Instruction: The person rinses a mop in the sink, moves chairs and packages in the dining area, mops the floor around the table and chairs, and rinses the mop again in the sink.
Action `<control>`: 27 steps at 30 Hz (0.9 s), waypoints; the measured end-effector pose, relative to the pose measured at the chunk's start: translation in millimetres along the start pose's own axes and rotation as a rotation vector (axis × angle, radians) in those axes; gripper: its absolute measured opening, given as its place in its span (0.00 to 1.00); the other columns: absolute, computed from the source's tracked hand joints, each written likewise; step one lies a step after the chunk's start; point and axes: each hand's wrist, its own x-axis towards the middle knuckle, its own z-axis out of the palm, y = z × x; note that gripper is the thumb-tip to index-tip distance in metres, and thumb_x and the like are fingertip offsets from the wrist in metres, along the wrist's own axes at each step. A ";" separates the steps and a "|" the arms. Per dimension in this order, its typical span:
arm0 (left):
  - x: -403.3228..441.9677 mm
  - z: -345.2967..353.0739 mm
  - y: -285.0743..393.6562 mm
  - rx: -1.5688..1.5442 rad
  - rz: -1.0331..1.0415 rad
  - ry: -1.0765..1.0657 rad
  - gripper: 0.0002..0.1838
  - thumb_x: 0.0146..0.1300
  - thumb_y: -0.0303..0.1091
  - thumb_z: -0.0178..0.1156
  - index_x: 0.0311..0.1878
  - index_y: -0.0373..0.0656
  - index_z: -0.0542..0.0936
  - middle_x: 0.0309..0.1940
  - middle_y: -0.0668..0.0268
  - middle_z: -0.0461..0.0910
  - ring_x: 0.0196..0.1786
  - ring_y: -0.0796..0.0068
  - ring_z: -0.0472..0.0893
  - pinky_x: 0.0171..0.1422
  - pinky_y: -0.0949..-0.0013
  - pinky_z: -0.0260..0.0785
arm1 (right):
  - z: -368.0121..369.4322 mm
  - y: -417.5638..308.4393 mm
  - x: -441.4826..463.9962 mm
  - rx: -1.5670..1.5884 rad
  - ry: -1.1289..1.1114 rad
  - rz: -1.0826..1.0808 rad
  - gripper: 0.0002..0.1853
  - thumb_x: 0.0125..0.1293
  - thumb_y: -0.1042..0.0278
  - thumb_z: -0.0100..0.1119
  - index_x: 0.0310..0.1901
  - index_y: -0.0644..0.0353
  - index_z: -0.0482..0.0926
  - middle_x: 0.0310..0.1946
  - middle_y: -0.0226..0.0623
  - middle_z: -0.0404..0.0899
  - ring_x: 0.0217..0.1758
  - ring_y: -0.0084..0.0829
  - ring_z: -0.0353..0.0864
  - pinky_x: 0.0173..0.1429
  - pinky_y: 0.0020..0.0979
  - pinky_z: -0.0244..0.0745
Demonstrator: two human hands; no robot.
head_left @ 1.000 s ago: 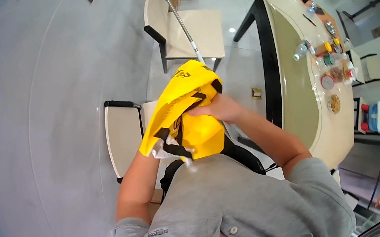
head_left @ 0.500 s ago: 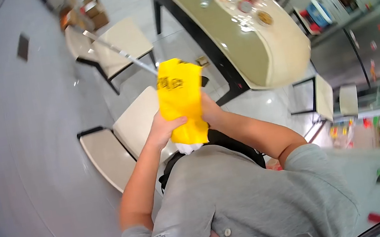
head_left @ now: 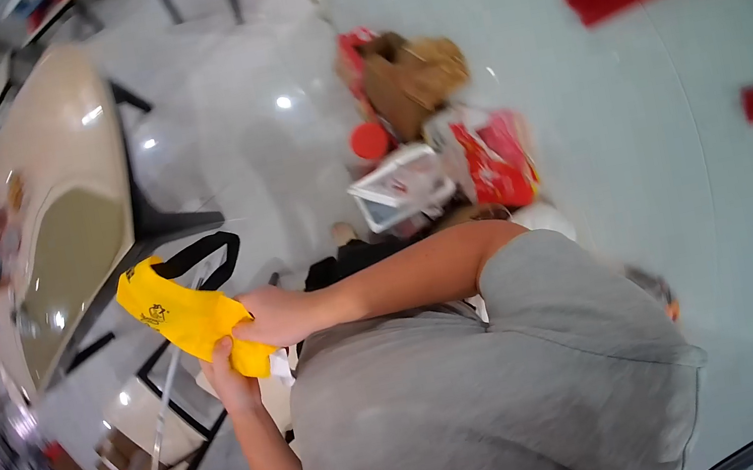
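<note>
A yellow cloth-like bag (head_left: 174, 316) with dark printing is held in front of my body, tilted to the left. Its wide black strap (head_left: 221, 257) loops out from the upper end. My left hand (head_left: 234, 379) grips the lower part from below, thumb pressed on the yellow side. Closed on the opposite edge is my right hand (head_left: 278, 315), close beside the left thumb. Something white (head_left: 280, 365) pokes out at the bag's lower end; I cannot tell what it is.
A curved-edge table (head_left: 82, 106) with cluttered items stands at left. Chairs (head_left: 142, 417) and a pale pole (head_left: 166, 423) are below it. On the floor ahead sit a brown paper bag (head_left: 409, 78), a white plastic container (head_left: 404, 188) and a red-and-white package (head_left: 494, 159).
My view has swung to the right, so the table now lies at left and the floor bags appear. The yellow bag has tilted left, and its black strap now shows.
</note>
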 end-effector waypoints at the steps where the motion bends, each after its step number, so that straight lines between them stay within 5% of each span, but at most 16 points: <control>1: 5.6 19.3 -14.1 0.034 -0.055 -0.042 0.25 0.67 0.30 0.56 0.66 0.36 0.65 0.58 0.57 0.74 0.59 0.61 0.75 0.64 0.61 0.68 | -22.4 24.5 -3.5 -0.087 0.082 -0.050 0.19 0.66 0.61 0.52 0.52 0.67 0.75 0.40 0.52 0.83 0.37 0.44 0.85 0.45 0.39 0.79; 3: 7.2 30.4 -17.7 0.438 -0.009 -0.035 0.24 0.70 0.35 0.55 0.65 0.36 0.65 0.55 0.58 0.75 0.56 0.65 0.77 0.60 0.63 0.70 | -30.1 34.0 -19.6 -0.268 0.328 -0.188 0.16 0.66 0.62 0.53 0.45 0.67 0.79 0.35 0.54 0.82 0.38 0.45 0.84 0.43 0.39 0.78; 6: 20.3 38.7 -26.5 0.374 -0.231 -0.222 0.23 0.72 0.38 0.54 0.64 0.36 0.66 0.51 0.60 0.75 0.50 0.71 0.77 0.54 0.68 0.71 | -94.5 34.2 -70.8 -0.109 0.546 -0.087 0.17 0.66 0.61 0.54 0.46 0.68 0.78 0.33 0.52 0.83 0.37 0.44 0.84 0.42 0.40 0.77; 8: 20.8 52.8 -27.9 0.467 -0.242 -0.214 0.21 0.71 0.38 0.55 0.61 0.36 0.69 0.45 0.62 0.76 0.45 0.75 0.77 0.50 0.71 0.71 | -156.2 75.3 -95.4 -0.477 0.778 -0.240 0.19 0.66 0.56 0.56 0.44 0.66 0.79 0.31 0.49 0.83 0.32 0.38 0.84 0.38 0.38 0.77; 10: 24.6 45.0 -34.1 0.764 -0.225 -0.199 0.19 0.70 0.37 0.57 0.59 0.36 0.71 0.42 0.63 0.77 0.43 0.75 0.78 0.49 0.72 0.71 | -200.4 67.7 -155.7 -0.302 1.119 -0.015 0.19 0.64 0.55 0.58 0.43 0.66 0.81 0.32 0.48 0.84 0.35 0.39 0.85 0.40 0.38 0.77; 12: 27.3 34.1 -37.2 0.782 -0.248 -0.219 0.17 0.69 0.36 0.58 0.56 0.36 0.73 0.39 0.65 0.78 0.41 0.76 0.78 0.47 0.72 0.72 | -239.2 78.4 -214.7 -0.582 1.276 0.066 0.19 0.62 0.55 0.60 0.44 0.63 0.82 0.34 0.49 0.84 0.39 0.44 0.84 0.45 0.41 0.77; 14: 29.4 19.8 -36.6 0.865 -0.291 -0.295 0.17 0.70 0.38 0.57 0.56 0.38 0.73 0.40 0.65 0.77 0.40 0.77 0.77 0.47 0.74 0.71 | -288.3 140.4 -250.0 -0.820 1.269 0.000 0.18 0.60 0.56 0.58 0.45 0.60 0.82 0.36 0.52 0.83 0.42 0.50 0.82 0.48 0.45 0.76; 16: 37.2 3.0 -39.7 0.899 -0.295 -0.288 0.17 0.70 0.37 0.57 0.55 0.37 0.73 0.39 0.65 0.78 0.40 0.78 0.77 0.45 0.74 0.72 | -302.4 178.0 -269.8 -0.790 1.210 0.284 0.16 0.58 0.58 0.58 0.42 0.59 0.83 0.35 0.52 0.83 0.41 0.52 0.81 0.48 0.46 0.76; 18: 36.9 -11.6 -41.0 0.941 -0.304 -0.268 0.16 0.69 0.36 0.58 0.54 0.36 0.73 0.38 0.65 0.79 0.39 0.78 0.78 0.44 0.74 0.72 | -314.2 237.7 -261.9 -0.693 1.157 0.366 0.16 0.57 0.59 0.58 0.40 0.62 0.83 0.35 0.52 0.83 0.41 0.50 0.83 0.47 0.45 0.77; 20: 36.3 -23.3 -38.5 1.005 -0.339 -0.182 0.17 0.69 0.37 0.58 0.54 0.35 0.73 0.38 0.66 0.79 0.38 0.79 0.78 0.43 0.75 0.71 | -332.1 299.2 -233.5 -0.432 1.018 0.727 0.18 0.58 0.61 0.59 0.42 0.68 0.82 0.36 0.55 0.83 0.38 0.47 0.85 0.44 0.42 0.80; 24: 22.5 -38.5 -36.8 1.075 -0.505 -0.037 0.17 0.70 0.40 0.57 0.54 0.37 0.73 0.37 0.67 0.78 0.38 0.80 0.78 0.43 0.76 0.71 | -312.5 359.8 -172.9 -0.239 1.005 0.848 0.16 0.58 0.65 0.58 0.42 0.70 0.82 0.37 0.56 0.84 0.38 0.46 0.86 0.41 0.42 0.82; 27: 11.8 -64.5 -51.2 1.071 -0.620 0.084 0.16 0.69 0.41 0.58 0.52 0.39 0.74 0.36 0.67 0.78 0.35 0.80 0.78 0.39 0.76 0.72 | -312.3 398.0 -146.9 -0.069 1.055 0.990 0.19 0.62 0.60 0.56 0.48 0.64 0.82 0.51 0.52 0.81 0.54 0.44 0.82 0.56 0.41 0.77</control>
